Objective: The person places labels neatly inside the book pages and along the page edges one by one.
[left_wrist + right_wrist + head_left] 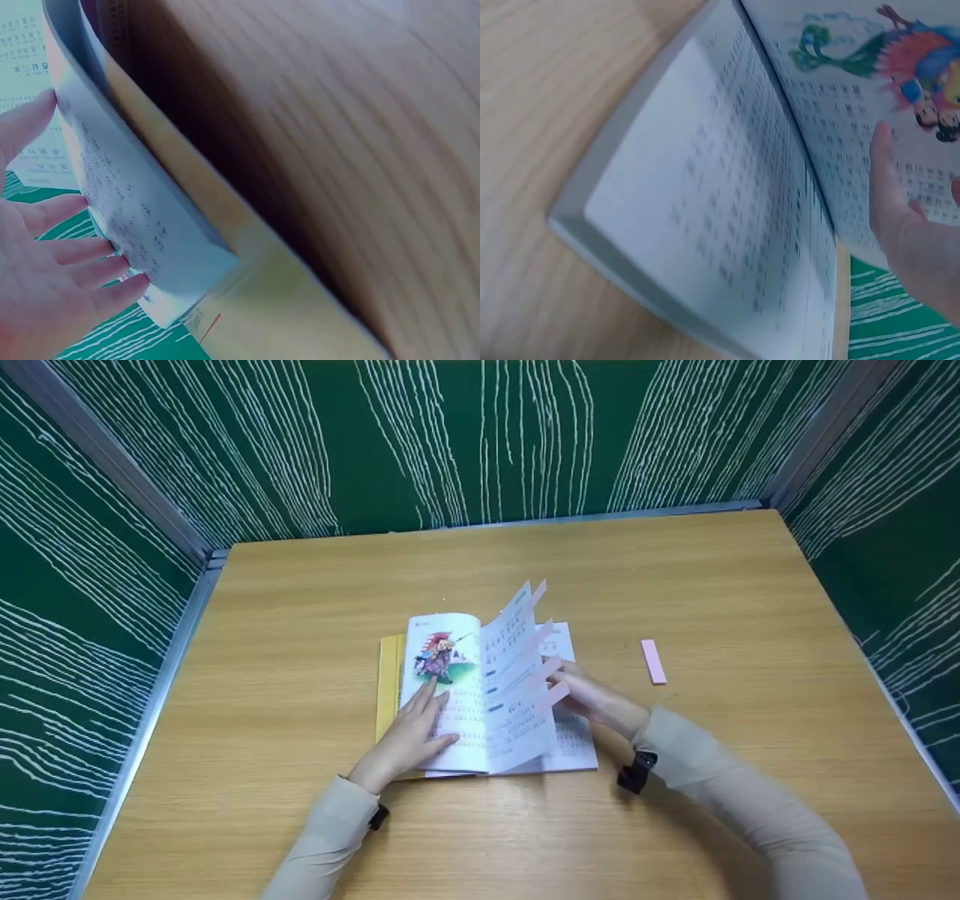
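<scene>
An open illustrated book (457, 720) lies on the table. My left hand (409, 735) rests spread on its left page, below a coloured figure; in the left wrist view its fingers (82, 247) are straight against the paper. To the right, a page (517, 690) stands raised, with several pink sticky tabs (553, 667) jutting from its outer edge. My right hand (589, 697) is behind that page, partly hidden by it and the tabs. In the right wrist view, an extended finger (885, 172) touches the illustrated back of the page, above the flatter right-hand pages (705, 195).
A pink sticky-note strip (653, 662) lies on the wooden table (300, 660), right of the book. The book's yellow cover (389, 682) shows along its left edge. Green panels with white lines (525, 435) stand around the table's back and sides.
</scene>
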The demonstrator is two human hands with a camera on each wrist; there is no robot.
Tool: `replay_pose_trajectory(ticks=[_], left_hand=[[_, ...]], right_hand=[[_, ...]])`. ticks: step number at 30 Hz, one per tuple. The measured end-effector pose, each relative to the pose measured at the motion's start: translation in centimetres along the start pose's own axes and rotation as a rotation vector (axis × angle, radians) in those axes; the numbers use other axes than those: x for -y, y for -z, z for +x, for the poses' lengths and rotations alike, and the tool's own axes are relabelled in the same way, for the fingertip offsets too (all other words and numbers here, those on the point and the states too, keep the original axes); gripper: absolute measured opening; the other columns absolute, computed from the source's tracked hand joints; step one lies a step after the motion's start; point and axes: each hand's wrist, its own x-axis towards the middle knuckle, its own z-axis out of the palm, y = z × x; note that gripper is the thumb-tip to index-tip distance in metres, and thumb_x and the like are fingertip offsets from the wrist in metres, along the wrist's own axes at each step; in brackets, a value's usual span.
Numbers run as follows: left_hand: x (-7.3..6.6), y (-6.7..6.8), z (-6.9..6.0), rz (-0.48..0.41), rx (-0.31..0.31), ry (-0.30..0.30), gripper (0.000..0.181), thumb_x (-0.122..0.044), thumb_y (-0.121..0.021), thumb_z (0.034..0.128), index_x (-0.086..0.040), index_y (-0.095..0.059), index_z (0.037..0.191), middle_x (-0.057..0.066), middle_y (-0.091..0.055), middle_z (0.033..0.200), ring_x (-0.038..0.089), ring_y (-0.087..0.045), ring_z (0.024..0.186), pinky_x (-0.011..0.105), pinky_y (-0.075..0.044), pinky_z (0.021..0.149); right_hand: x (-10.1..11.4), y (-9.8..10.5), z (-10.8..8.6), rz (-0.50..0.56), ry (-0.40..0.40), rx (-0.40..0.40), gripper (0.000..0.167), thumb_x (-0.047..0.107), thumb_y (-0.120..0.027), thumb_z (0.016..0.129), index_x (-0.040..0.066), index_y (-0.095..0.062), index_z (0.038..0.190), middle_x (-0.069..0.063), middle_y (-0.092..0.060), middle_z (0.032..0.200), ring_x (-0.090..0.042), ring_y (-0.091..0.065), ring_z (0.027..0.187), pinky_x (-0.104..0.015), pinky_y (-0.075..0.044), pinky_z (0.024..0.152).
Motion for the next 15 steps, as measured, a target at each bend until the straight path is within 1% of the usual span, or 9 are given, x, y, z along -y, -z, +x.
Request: replay_pose_trajectory(ticks=[1,4,6,7,9,11,13,15], left_hand=[[0.0,0.1,-0.1,-0.004,-0.016,-0.004,0.066,-0.038,-0.054,0.0856,0.000,-0.033,0.134,0.020,-0.011,0.145,0.031,-0.012,0.133,0.044,-0.014,0.107],[-0.1,0.3,-0.3,-0.007,-0.071,-0.016,0.059,-0.033,-0.056,0.0855,0.002,-0.038,0.130,0.020,-0.017,0.144,0.031,-0.017,0.132,0.043,-0.016,0.106],[-0.2,0.5,-0.6,0.003,-0.122,-0.036,0.055,-0.029,-0.057,0.0850,0.004,-0.043,0.126,0.021,-0.022,0.142,0.033,-0.021,0.130,0.043,-0.018,0.106],[-0.2,0.6,-0.7,0.008,-0.151,-0.049,0.052,-0.027,-0.058,0.0846,0.004,-0.045,0.124,0.022,-0.024,0.141,0.033,-0.023,0.129,0.043,-0.019,0.105],[-0.3,0.8,-0.9,0.019,-0.212,-0.068,0.047,-0.023,-0.060,0.0837,0.005,-0.049,0.120,0.022,-0.030,0.138,0.034,-0.027,0.127,0.044,-0.022,0.104],[-0.3,1.0,-1.1,0.029,-0.276,-0.090,0.043,-0.020,-0.062,0.0822,0.005,-0.052,0.116,0.022,-0.035,0.134,0.035,-0.031,0.124,0.045,-0.024,0.103],[-0.3,1.2,-1.2,0.030,-0.337,-0.106,0.040,-0.017,-0.063,0.0807,0.005,-0.055,0.113,0.022,-0.039,0.131,0.036,-0.034,0.122,0.045,-0.026,0.102],[-0.2,1.3,-1.4,0.019,-0.394,-0.116,0.036,-0.013,-0.065,0.0790,0.005,-0.057,0.109,0.022,-0.042,0.128,0.036,-0.036,0.120,0.045,-0.028,0.101]], right_hand=[[-0.1,-0.2,0.1,-0.003,0.001,-0.009,0.036,0.015,-0.039,0.094,-0.002,-0.039,0.125,-0.003,-0.056,0.090,-0.011,-0.056,0.074,-0.018,-0.046,0.062],[-0.5,-1.0,0.5,0.002,0.008,-0.025,0.026,0.005,-0.039,0.090,0.001,-0.045,0.114,-0.001,-0.054,0.087,-0.009,-0.053,0.070,-0.018,-0.044,0.061],[-0.8,-1.4,0.7,-0.007,0.016,-0.026,0.026,0.001,-0.039,0.086,0.002,-0.046,0.111,0.000,-0.053,0.088,-0.008,-0.052,0.071,-0.019,-0.044,0.063],[-0.9,-1.6,0.7,-0.008,0.025,-0.021,0.027,0.000,-0.039,0.086,0.002,-0.045,0.113,0.000,-0.052,0.090,-0.008,-0.052,0.073,-0.020,-0.045,0.066],[-1.1,-1.9,0.9,-0.021,0.044,-0.011,0.033,0.001,-0.041,0.087,0.000,-0.042,0.120,-0.001,-0.051,0.096,-0.009,-0.054,0.079,-0.025,-0.046,0.073],[-1.3,-2.2,0.9,-0.059,0.071,0.005,0.040,0.003,-0.042,0.088,-0.004,-0.036,0.127,-0.003,-0.051,0.102,-0.010,-0.055,0.085,-0.030,-0.047,0.079],[-1.5,-2.5,1.0,-0.106,0.095,0.014,0.045,0.006,-0.043,0.090,-0.006,-0.031,0.131,-0.009,-0.050,0.110,-0.012,-0.056,0.089,-0.035,-0.047,0.083],[-1.6,-2.9,1.0,-0.165,0.111,0.016,0.046,0.007,-0.043,0.090,-0.006,-0.030,0.132,-0.016,-0.048,0.117,-0.015,-0.056,0.092,-0.038,-0.046,0.084]])
